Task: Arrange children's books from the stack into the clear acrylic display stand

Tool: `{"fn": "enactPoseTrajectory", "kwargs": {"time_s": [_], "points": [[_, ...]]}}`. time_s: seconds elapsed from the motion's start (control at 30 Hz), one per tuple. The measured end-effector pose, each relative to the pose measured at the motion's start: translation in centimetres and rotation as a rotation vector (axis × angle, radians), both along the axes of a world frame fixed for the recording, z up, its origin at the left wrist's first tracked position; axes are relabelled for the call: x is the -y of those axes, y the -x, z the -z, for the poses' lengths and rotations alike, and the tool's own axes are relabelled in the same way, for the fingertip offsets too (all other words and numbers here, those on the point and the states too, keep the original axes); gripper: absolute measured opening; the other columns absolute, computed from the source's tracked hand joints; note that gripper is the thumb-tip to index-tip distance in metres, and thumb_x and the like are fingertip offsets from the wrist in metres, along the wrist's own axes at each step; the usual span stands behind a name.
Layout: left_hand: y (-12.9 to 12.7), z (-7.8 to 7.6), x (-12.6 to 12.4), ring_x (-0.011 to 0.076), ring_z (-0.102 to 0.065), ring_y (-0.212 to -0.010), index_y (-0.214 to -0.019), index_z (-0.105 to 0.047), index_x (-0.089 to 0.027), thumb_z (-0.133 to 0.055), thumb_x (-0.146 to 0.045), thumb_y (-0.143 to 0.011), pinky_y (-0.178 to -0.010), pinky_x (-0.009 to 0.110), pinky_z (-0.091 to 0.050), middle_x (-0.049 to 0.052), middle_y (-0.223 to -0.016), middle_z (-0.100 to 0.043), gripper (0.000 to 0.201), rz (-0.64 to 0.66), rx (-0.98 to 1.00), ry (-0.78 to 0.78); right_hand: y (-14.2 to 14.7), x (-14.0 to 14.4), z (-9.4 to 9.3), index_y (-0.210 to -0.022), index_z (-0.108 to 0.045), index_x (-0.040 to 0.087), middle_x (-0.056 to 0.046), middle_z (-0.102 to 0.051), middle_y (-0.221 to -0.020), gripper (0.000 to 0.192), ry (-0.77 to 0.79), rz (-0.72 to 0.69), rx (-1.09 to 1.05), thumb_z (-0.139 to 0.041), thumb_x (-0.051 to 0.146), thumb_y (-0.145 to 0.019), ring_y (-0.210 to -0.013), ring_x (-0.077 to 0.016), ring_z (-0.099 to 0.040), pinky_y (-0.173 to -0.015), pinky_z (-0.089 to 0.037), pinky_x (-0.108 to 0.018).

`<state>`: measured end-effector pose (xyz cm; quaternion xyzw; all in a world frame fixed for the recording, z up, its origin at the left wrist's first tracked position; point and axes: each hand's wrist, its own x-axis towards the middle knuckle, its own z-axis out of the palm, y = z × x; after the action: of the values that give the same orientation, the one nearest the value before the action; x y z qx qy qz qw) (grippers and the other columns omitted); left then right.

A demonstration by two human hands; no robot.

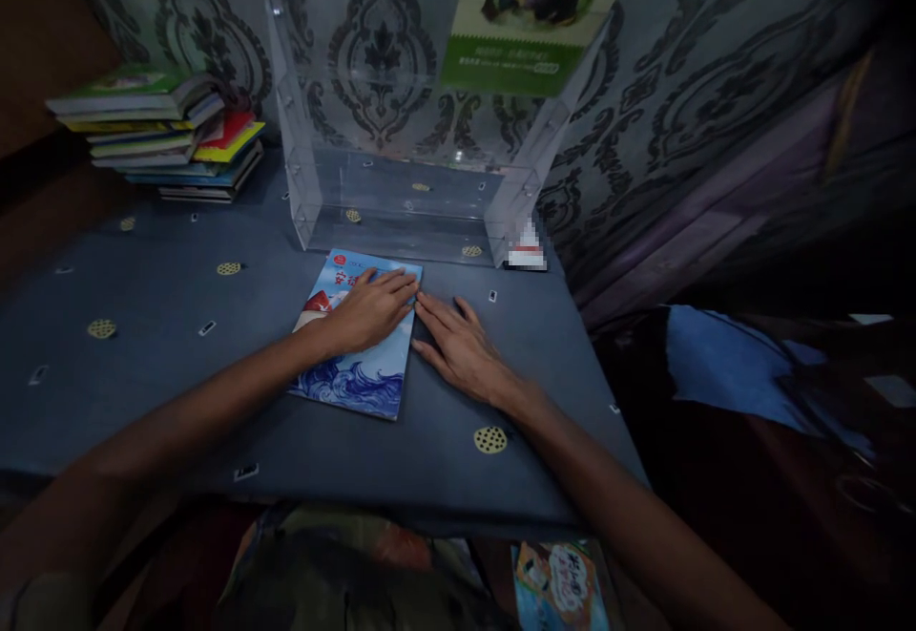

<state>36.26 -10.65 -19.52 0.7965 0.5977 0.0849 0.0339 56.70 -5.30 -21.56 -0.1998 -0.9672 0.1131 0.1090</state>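
Dark patterned wallpaper (383,30) backs this dim corner, rising behind a cloth-covered table (164,345). From where I stand, a blue picture book (358,383) lies flat near the middle of the frame, its top edge right by the foot of a clear plastic rack (290,135); whether the two touch, I can't tell. The person's left hand (372,311) rests palm down over the upper right part of the cover, fingers stretched out and close together. The right hand (462,349) is spread beside the book's right edge, thumb held away from the fingers, its tips right up against the left fingertips. I can't tell whether it pinches the edge.

A few things could go awry. Heavy sideways pressure from the left hand might crease the cover, or skid the book up the cloth into the rack. That rack looks light, I'd judge, and a bump could unsettle the green-banded book (515,73) at the upper right. A right fingertip catching the edge clumsily might bend the pages. Over at the upper left, the stack of books (143,135) sits unevenly and could slip if the table were jolted.
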Motion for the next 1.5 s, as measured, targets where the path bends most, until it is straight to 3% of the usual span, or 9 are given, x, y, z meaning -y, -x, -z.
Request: {"fn": "enactPoseTrajectory", "kwargs": {"time_s": [0.27, 0.43, 0.57, 0.77, 1.03, 1.13, 1.33, 1.5], "points": [[0.4, -0.5, 4.0, 0.027, -0.03, -0.152, -0.152, -0.04, -0.015, -0.034, -0.042, -0.106, -0.124, 0.053, -0.019, 0.014, -0.16, -0.039, 0.053, 0.105, -0.014, 0.083, 0.0, 0.1, -0.1, -0.151, -0.042, 0.011, -0.021, -0.045, -0.156, 0.055, 0.03, -0.001, -0.022, -0.039, 0.038, -0.104, -0.147, -0.0306, -0.04, -0.12, -0.026, -0.062], [1.4, -1.0, 5.8, 0.0335, -0.019, -0.155, -0.159, -0.024, -0.018, -0.053, -0.076, -0.086, -0.125, 0.057, -0.011, 0.019, -0.166, -0.021, 0.097, 0.285, -0.02, 0.177, 0.0, 0.1, -0.3, -0.153, -0.039, 0.016, -0.017, -0.042, -0.158, 0.053, 0.046, 0.001, -0.029, -0.04, 0.037, -0.104, -0.147, -0.03, -0.04, -0.12, -0.025, -0.063], [1.7, -1.2, 6.5, 0.0351, -0.012, -0.156, -0.161, -0.014, -0.018, -0.066, -0.076, -0.076, -0.125, 0.058, -0.007, 0.021, -0.167, -0.017, 0.115, 0.368, -0.022, 0.191, -0.1, -0.1, -0.1, -0.15, -0.043, 0.014, -0.017, -0.044, -0.157, 0.051, 0.046, 0.001, -0.03, -0.039, 0.036, -0.105, -0.147, -0.0292, -0.04, -0.121, -0.026, -0.061], [1.3, -1.3, 6.2, 0.034, -0.011, -0.156, -0.161, -0.012, -0.018, -0.065, -0.066, -0.083, -0.125, 0.057, -0.006, 0.02, -0.168, -0.014, 0.105, 0.34, -0.031, 0.211, 0.1, -0.8, 0.2, -0.151, -0.042, 0.015, -0.016, -0.043, -0.158, 0.05, 0.057, -0.012, -0.052, -0.037, 0.034, -0.105, -0.147, -0.0285, -0.04, -0.121, -0.024, -0.061], [0.9, -1.2, 5.4, 0.0362, -0.012, -0.156, -0.159, -0.018, -0.012, -0.058, -0.069, -0.086, -0.124, 0.06, -0.004, 0.022, -0.167, -0.015, 0.101, 0.306, -0.116, 0.223, 0.5, -1.5, 0.2, -0.15, -0.043, 0.014, -0.016, -0.043, -0.158, 0.049, 0.061, 0.001, -0.052, -0.039, 0.03, -0.104, -0.147, -0.0267, -0.041, -0.122, -0.024, -0.059], [0.9, -1.1, 5.8, 0.036, -0.017, -0.155, -0.158, -0.023, -0.01, -0.059, -0.066, -0.087, -0.124, 0.06, -0.008, 0.024, -0.165, -0.019, 0.097, 0.316, -0.137, 0.183, 0.1, -1.0, 0.2, -0.15, -0.044, 0.018, -0.014, -0.047, -0.156, 0.047, 0.062, -0.026, -0.077, -0.039, 0.028, -0.104, -0.145, -0.0262, -0.044, -0.12, -0.025, -0.061], [0.7, -1.4, 7.1, 0.0329, -0.029, -0.152, -0.153, -0.035, -0.009, -0.057, -0.057, -0.093, -0.124, 0.055, -0.021, 0.021, -0.163, -0.03, 0.08, 0.324, -0.132, 0.076, -1.0, 0.7, 0.4, -0.142, -0.053, 0.011, -0.019, -0.055, -0.148, 0.044, 0.043, -0.081, -0.135, -0.042, 0.025, -0.102, -0.141, -0.0282, -0.048, -0.119, -0.029, -0.059], [0.4, -1.3, 8.0, 0.029, -0.043, -0.145, -0.145, -0.047, -0.011, -0.054, -0.051, -0.098, -0.123, 0.051, -0.029, 0.019, -0.155, -0.045, 0.063, 0.345, -0.106, -0.026, -2.1, 2.6, 0.5, -0.141, -0.055, 0.017, -0.015, -0.058, -0.146, 0.042, 0.023, -0.127, -0.192, -0.045, 0.024, -0.102, -0.139, -0.0273, -0.051, -0.117, -0.033, -0.059]]}}
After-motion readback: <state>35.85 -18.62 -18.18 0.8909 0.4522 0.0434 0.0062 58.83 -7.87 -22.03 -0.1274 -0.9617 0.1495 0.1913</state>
